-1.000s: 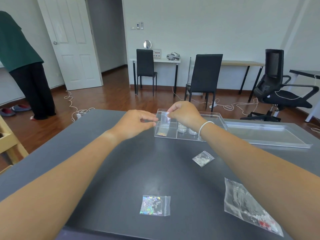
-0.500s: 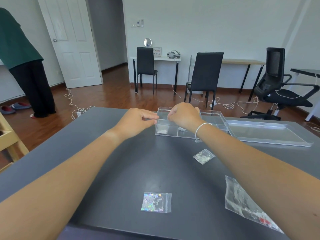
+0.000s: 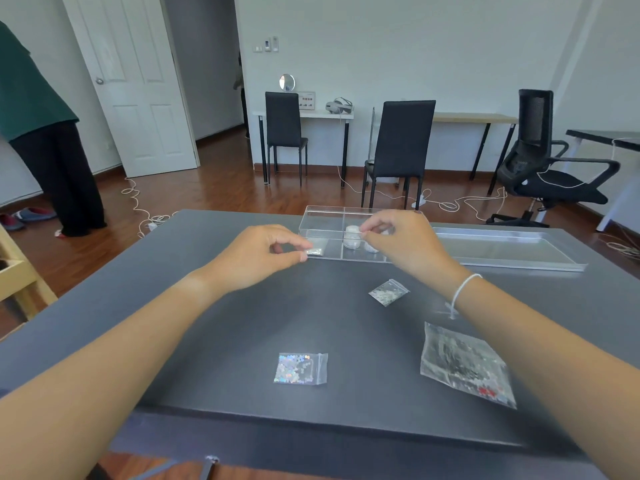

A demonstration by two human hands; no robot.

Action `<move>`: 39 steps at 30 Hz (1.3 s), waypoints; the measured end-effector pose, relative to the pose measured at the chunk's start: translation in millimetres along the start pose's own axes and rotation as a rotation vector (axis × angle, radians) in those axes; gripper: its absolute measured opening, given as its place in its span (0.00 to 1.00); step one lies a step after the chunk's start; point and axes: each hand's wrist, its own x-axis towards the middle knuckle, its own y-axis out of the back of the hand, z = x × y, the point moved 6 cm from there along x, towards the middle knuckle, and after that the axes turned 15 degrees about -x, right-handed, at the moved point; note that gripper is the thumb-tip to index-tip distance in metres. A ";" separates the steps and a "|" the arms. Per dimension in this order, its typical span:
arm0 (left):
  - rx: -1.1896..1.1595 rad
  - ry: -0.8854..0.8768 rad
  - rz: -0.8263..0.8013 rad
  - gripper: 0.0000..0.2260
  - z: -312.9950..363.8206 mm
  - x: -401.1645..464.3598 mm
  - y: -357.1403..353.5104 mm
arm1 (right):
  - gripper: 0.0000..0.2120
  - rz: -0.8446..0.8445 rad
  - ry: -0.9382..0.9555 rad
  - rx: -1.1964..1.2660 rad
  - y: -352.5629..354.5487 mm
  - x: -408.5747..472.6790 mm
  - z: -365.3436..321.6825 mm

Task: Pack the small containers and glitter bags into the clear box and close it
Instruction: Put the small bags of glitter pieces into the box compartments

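Observation:
The clear box, split into compartments, stands at the table's far middle. A small glitter bag lies in its near-left compartment. Small white containers sit in the middle compartments. My left hand hovers just outside the box's near-left corner, fingers loosely curled and slightly apart, holding nothing. My right hand is over the box's right part, thumb and forefinger pinched together beside the containers, with nothing visible between them. On the table lie a small silver glitter bag, a holographic glitter bag and a larger bag.
The box's clear lid lies flat to the right of the box. The dark table's near edge is below the bags. A person in green stands far left. Black chairs and floor cables are beyond the table.
Both hands lowered a small glitter bag into the box's near-left compartment and let go of it. The hands have drawn apart, the right one moving over the containers.

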 end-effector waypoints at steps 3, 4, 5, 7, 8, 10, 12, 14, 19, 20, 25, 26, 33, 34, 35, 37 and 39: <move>-0.014 0.045 -0.149 0.06 13.0 -18.9 -15.6 | 0.07 -0.055 -0.046 -0.038 1.9 -18.4 15.6; -0.016 0.054 -0.188 0.06 17.1 -24.8 -21.0 | 0.07 -0.078 -0.062 -0.066 2.0 -23.6 19.6; -0.018 0.064 -0.220 0.06 20.8 -30.4 -25.7 | 0.06 -0.097 -0.076 -0.089 2.3 -28.8 22.7; -0.015 0.084 -0.274 0.06 27.3 -40.5 -33.3 | 0.03 -0.121 -0.108 -0.114 3.2 -37.3 27.3; -0.009 0.096 -0.304 0.06 29.9 -44.9 -36.6 | 0.02 -0.132 -0.130 -0.125 3.6 -40.8 29.7; 0.010 0.124 -0.368 0.07 33.9 -53.8 -41.6 | 0.05 -0.161 -0.166 -0.158 3.3 -46.9 32.2; 0.046 0.150 -0.429 0.08 36.5 -62.1 -45.7 | 0.11 -0.187 -0.193 -0.221 2.0 -53.3 33.0; 0.086 0.177 -0.478 0.10 37.6 -69.5 -49.4 | 0.15 -0.206 -0.207 -0.292 0.3 -59.3 32.6; 0.147 0.215 -0.536 0.12 37.0 -80.1 -58.4 | 0.15 -0.214 -0.241 -0.272 -2.7 -66.1 32.7; 0.148 0.217 -0.538 0.12 37.1 -80.8 -59.6 | 0.15 -0.219 -0.244 -0.257 -3.4 -65.9 32.6; 0.128 0.226 -0.525 0.06 38.8 -79.8 -60.4 | 0.05 -0.255 -0.259 -0.179 -7.9 -64.2 31.1; 0.114 0.225 -0.512 0.05 39.6 -78.4 -60.0 | 0.07 -0.253 -0.257 -0.161 -8.7 -63.7 31.0; 0.056 0.185 -0.349 0.07 45.3 -52.8 -40.7 | 0.12 -0.243 -0.275 -0.105 -12.5 -58.0 35.5; 0.038 0.171 -0.305 0.08 46.5 -46.2 -35.4 | 0.12 -0.245 -0.275 -0.087 -12.8 -56.3 35.9; 0.016 0.157 -0.263 0.08 48.3 -39.5 -30.2 | 0.11 -0.248 -0.272 -0.067 -12.9 -54.9 36.2; -0.021 0.125 -0.189 0.07 52.8 -26.4 -21.3 | 0.09 -0.248 -0.258 -0.017 -13.0 -51.4 35.6; -0.037 0.098 -0.120 0.07 55.7 -13.1 -12.7 | 0.07 -0.239 -0.238 0.037 -12.1 -47.1 33.1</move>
